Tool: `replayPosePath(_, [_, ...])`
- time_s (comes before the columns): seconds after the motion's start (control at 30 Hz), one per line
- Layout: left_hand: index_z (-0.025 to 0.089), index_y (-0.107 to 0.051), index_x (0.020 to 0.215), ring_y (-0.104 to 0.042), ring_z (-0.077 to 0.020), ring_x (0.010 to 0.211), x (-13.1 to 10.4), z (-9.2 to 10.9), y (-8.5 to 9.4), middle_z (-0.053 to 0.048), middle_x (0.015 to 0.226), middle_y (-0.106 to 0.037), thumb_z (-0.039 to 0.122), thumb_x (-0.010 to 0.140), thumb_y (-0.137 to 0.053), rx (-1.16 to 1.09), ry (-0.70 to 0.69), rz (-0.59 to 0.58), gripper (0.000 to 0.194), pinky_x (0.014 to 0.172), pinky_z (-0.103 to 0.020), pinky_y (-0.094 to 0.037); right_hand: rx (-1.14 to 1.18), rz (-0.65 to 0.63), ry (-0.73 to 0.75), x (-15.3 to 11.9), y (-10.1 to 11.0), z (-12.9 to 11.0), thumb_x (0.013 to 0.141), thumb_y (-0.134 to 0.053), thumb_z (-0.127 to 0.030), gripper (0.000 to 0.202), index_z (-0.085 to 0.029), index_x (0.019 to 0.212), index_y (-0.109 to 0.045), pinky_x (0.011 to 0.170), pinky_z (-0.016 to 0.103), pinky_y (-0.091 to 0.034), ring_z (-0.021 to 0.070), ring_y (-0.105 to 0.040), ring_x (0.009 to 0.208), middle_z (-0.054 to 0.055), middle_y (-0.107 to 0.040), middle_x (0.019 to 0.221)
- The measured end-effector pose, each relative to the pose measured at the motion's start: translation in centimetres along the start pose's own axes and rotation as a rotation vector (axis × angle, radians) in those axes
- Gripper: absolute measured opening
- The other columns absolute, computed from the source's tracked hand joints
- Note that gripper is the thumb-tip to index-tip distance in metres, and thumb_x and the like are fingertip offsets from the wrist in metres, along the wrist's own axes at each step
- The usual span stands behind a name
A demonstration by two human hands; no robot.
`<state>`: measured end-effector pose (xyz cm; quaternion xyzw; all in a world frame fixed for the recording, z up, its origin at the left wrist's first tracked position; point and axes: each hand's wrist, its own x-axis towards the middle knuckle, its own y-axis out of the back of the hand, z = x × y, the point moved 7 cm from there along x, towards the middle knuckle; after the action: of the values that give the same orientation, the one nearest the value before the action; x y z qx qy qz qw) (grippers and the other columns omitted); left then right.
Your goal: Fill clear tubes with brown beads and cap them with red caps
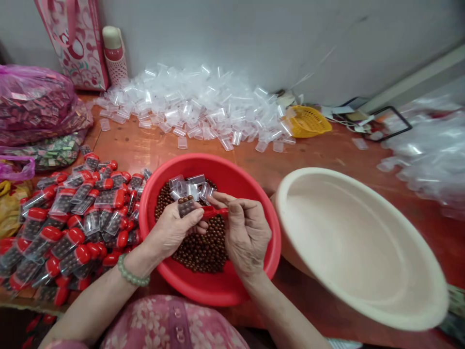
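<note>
My left hand [178, 223] is closed around a small clear plastic container [186, 207] filled with brown beads, a few showing at its top. Pinched in the fingers of my right hand [249, 232] is a slim red plastic piece [214, 212], its left end close to the container; whether it is a scoop or a cap I cannot tell. Both hands are over a red basin [250, 186]. Loose brown beads [203, 252] cover its bottom, and several empty clear containers [194, 188] lie on them at the back.
Filled, red-capped containers [80, 213] are piled at left, beside purple bags [36, 102]. Along the wall lies a heap of clear containers [199, 102], with a yellow basket [308, 121] at its right end. A cream basin [363, 242] stands at right. A flask [115, 58] stands behind.
</note>
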<state>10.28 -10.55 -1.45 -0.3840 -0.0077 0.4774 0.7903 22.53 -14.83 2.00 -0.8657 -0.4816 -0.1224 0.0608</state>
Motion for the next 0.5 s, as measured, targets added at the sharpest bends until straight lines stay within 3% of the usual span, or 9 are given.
replayPosePath(0.1, [0.012,-0.061,0.089,-0.061,-0.0077,0.064,-0.1,0.0,-0.7,0.002,0.073,-0.062,0.036,0.060,-0.087,-0.125,0.019,-0.048,0.045,0.062,-0.019,-0.052,-0.081,-0.118,-0.033,-0.7,-0.3,0.6,0.098,-0.045,-0.040,0.025,-0.023,0.109,-0.060,0.097,0.045,-0.053,0.0210,-0.068,0.105,0.008,-0.071,0.111])
replayPosePath(0.23, [0.011,-0.063,0.092,-0.060,-0.0069,0.065,-0.1,0.5,-1.5,-0.001,0.080,-0.064,0.040,0.064,-0.085,-0.047,-0.031,-0.092,0.046,0.063,-0.019,-0.052,-0.079,-0.269,-0.031,-1.5,-1.0,0.8,0.099,-0.044,-0.037,0.036,-0.026,0.131,-0.054,0.099,0.040,-0.053,0.0198,-0.064,0.116,0.008,-0.066,0.127])
replayPosePath(0.37, [0.011,-0.062,0.091,-0.057,-0.0067,0.065,0.1,0.9,-1.7,0.000,0.078,-0.061,0.044,0.071,-0.079,0.117,-0.100,-0.112,0.042,0.063,-0.020,-0.049,-0.023,-0.244,-0.038,-1.4,-1.0,0.7,0.096,-0.051,-0.032,0.031,-0.027,0.126,-0.059,0.092,0.034,-0.057,0.0177,-0.066,0.111,0.006,-0.069,0.124])
replayPosePath(0.5, [0.010,-0.060,0.097,-0.057,-0.0076,0.062,0.1,0.5,-1.6,0.000,0.072,-0.061,0.047,0.076,-0.074,0.226,-0.060,-0.212,0.045,0.062,-0.021,-0.048,-0.023,-0.171,-0.047,-0.2,-0.2,0.3,0.092,-0.058,-0.030,0.030,-0.027,0.122,-0.058,0.083,0.032,-0.059,0.0163,-0.071,0.096,0.005,-0.073,0.111])
